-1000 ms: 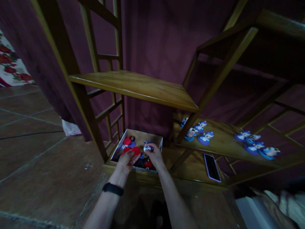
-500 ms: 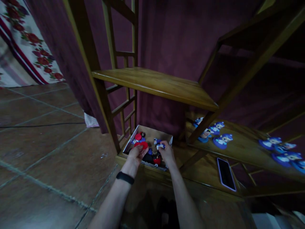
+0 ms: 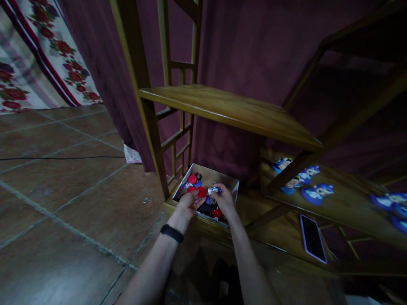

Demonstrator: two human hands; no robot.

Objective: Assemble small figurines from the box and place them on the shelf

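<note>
An open cardboard box [image 3: 222, 175] stands on the low wooden ledge, with several small red, black and blue-white figurines lying inside. Over its near left part, my left hand [image 3: 189, 203] is closed on a figurine with a round red base [image 3: 201, 192]; the rest of this piece is hidden. My right hand [image 3: 225, 200] pinches a small blue-and-white figurine [image 3: 214, 190] above the box's right half. At the near side of the box, a red piece [image 3: 216, 213] lies beside dark ones.
A wooden shelf board [image 3: 229, 106] juts out above the box. To the right, several blue-based figurines [image 3: 317, 193] lie on another shelf. A phone [image 3: 313, 238] rests on the lower ledge. A dark curtain [image 3: 241, 51] hangs behind, and a cable [image 3: 63, 158] crosses the tiled floor.
The whole view has shifted, so the box and shelves appear further right. Both hands remain over the box with their pieces; the figurine in my right hand shows more plainly.
</note>
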